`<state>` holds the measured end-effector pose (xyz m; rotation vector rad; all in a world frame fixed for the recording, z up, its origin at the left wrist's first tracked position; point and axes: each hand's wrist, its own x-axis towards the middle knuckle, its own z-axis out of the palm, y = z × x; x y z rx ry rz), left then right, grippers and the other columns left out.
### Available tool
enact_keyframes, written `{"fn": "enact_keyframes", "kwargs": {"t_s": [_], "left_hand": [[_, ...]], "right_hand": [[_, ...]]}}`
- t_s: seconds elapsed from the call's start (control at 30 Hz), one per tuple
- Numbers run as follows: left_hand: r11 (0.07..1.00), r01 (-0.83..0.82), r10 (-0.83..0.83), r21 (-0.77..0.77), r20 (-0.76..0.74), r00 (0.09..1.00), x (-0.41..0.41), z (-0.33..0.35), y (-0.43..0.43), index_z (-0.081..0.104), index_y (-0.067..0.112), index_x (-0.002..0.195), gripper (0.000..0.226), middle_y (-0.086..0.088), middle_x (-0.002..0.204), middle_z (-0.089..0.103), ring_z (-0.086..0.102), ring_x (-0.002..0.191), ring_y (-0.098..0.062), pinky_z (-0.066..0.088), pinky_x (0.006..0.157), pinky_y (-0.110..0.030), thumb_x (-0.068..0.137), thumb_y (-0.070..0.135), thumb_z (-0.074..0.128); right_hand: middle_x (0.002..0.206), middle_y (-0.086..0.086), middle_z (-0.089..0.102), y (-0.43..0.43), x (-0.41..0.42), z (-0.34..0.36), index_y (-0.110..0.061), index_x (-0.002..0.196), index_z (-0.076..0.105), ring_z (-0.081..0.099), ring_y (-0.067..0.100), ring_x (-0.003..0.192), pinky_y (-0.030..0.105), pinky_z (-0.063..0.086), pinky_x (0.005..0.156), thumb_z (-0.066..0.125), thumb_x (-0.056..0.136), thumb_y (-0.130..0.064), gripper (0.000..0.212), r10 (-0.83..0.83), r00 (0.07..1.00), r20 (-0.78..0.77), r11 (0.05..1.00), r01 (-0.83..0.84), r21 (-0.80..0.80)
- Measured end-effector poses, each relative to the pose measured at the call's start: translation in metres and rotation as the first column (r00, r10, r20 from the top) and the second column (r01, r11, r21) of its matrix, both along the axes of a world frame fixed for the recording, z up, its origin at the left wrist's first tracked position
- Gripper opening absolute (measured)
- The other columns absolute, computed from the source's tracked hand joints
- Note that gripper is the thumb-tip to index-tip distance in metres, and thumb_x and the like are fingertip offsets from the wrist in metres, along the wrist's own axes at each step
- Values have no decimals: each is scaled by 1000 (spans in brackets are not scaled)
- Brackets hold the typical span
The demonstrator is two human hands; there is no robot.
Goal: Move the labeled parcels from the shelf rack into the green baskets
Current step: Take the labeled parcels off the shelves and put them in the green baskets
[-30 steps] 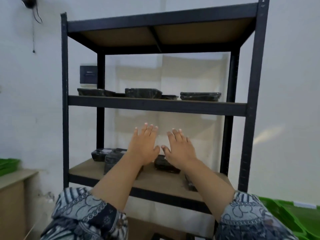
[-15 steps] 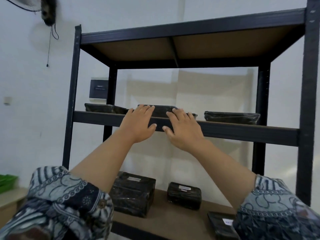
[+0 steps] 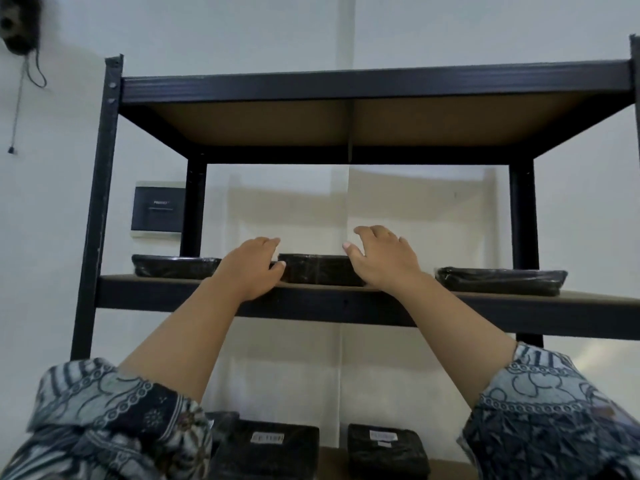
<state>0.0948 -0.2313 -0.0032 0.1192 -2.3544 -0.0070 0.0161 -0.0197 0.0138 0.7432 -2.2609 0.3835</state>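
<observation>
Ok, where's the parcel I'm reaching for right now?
In the head view, the middle parcel lies centre frame on the middle shelf, between the left hand and the right hand; the left flat parcel and the right flat parcel flank it.

Soft even light, slight blur, wide-angle bowing.
</observation>
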Motion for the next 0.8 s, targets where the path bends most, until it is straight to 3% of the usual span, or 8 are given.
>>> {"fn": "enact_keyframes", "kwargs": {"t_s": [0.2,0.3,0.37,0.43,0.5,0.67,0.8], "left_hand": [[992,80,-87,100,73,994,-27,-3,-18,20,11,148,56,-9,152,28,30,136,-24,27,110,-38,97,27,38],[991,55,-67,124,93,993,-37,-14,-21,27,10,145,52,-8,147,36,37,131,-23,35,104,-38,97,29,35],[991,30,-39,128,67,997,-39,-18,-22,42,10,133,43,-8,134,48,48,116,-23,41,90,-37,96,31,33],[992,22,-30,122,63,998,-40,-18,-22,53,13,105,30,-7,112,55,53,94,-22,41,75,-35,95,32,32],[995,-1,-8,98,94,996,-41,-17,-23,53,15,88,30,-4,97,54,51,84,-20,39,71,-34,95,32,29],[996,-50,46,68,69,997,-43,-19,-24,61,13,83,38,-3,84,60,55,76,-20,38,65,-32,93,34,30],[995,-76,72,59,61,996,-43,-20,-25,62,14,85,40,-4,85,63,56,77,-20,37,65,-32,93,36,29]], "right_hand": [[148,10,40,-11,-20,21,-19,146,27,41,31,131,48,32,108,20,96,-56,62,-49,945,324,979,109,-171],[153,11,32,-11,-33,22,-11,147,25,35,31,137,44,29,112,33,95,-54,68,38,828,559,940,160,-301],[148,11,39,-10,-38,18,-11,140,38,39,30,133,39,31,109,45,91,-53,64,155,737,658,907,157,-390],[137,7,49,-9,-42,13,-14,124,51,45,27,124,39,34,106,53,84,-57,59,219,685,695,892,148,-427],[127,6,56,-7,-47,10,-17,118,58,50,25,116,39,36,102,57,78,-60,59,255,664,703,889,125,-441],[116,5,61,-2,-53,7,-13,115,60,56,22,109,33,39,94,62,80,-52,53,330,700,634,846,78,-527],[100,5,65,0,-51,3,-10,103,61,59,17,88,29,44,82,64,83,-42,38,425,708,564,804,-9,-595]]}}
